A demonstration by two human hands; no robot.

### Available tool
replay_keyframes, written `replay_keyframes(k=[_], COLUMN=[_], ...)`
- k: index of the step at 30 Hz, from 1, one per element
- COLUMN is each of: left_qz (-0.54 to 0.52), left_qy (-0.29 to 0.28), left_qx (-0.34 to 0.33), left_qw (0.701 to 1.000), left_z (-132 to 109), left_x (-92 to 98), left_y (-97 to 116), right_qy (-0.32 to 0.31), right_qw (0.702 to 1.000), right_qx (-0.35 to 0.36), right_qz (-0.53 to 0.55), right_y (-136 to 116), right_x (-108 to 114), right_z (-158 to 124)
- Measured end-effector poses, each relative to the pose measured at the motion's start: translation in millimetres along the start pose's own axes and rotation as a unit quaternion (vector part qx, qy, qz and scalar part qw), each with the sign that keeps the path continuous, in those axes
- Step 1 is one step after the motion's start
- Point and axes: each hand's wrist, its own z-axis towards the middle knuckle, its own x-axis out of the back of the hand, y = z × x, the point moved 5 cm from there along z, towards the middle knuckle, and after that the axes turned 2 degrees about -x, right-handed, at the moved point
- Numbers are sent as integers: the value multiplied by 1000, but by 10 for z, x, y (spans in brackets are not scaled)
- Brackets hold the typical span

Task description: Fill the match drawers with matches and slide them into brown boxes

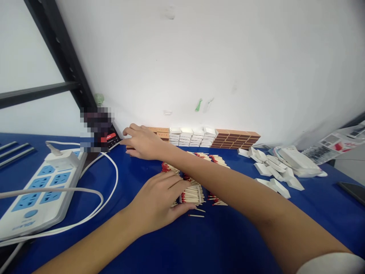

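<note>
My left hand point(162, 198) is closed at the left end of a white matchbox tray point(192, 196) full of red-tipped matches. Its thumb lies along the near side and the fingers along the far side. My right hand point(142, 142) crosses above to the left end of the row along the wall. Its thumb and finger are closed about a brown matchbox sleeve point(129, 148), mostly hidden by the hand. Beside it stand orange-brown matchboxes point(162, 132). Loose match piles point(218, 161) lie under and around my right forearm. A single match point(196, 215) lies nearer me.
White stacked matchbox trays point(186, 137) and brick-patterned matchbox sleeves point(235, 139) line the wall. Loose white trays point(269, 167) are scattered at right, near plastic packaging point(333, 142). A power strip point(45, 190) with white cables point(114, 167) takes up the left.
</note>
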Motion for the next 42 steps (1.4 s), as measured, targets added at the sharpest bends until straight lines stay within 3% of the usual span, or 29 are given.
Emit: replay_keyframes(k=[11,21,26,29,33,35,39,42], left_qz=[7,14,29,30,18,14,14,4], left_qy=[-2,5,17,15,39,56,83,84], left_qx=[1,5,4,12,48,59,52,51], left_qw=[1000,1000,999,999,998,997,995,995], left_z=[-6,3,-2,4,19,30,68,123], left_x=[-8,3,11,24,89,131,182,158], left_y=[-7,-32,-46,-71,-174,-234,-291,-275], right_qy=[-23,-63,-58,-46,5,27,-1,-14], right_qw=[1000,998,997,998,998,982,902,834], right_qx=[-4,13,25,22,-29,-105,-273,-339], right_qz=[-8,-28,-39,-32,53,153,335,434], right_y=[117,40,51,82,202,292,330,219], right_x=[-84,-36,-124,-23,398,611,740,711], right_z=[46,97,112,60,-297,-642,-1499,-2007])
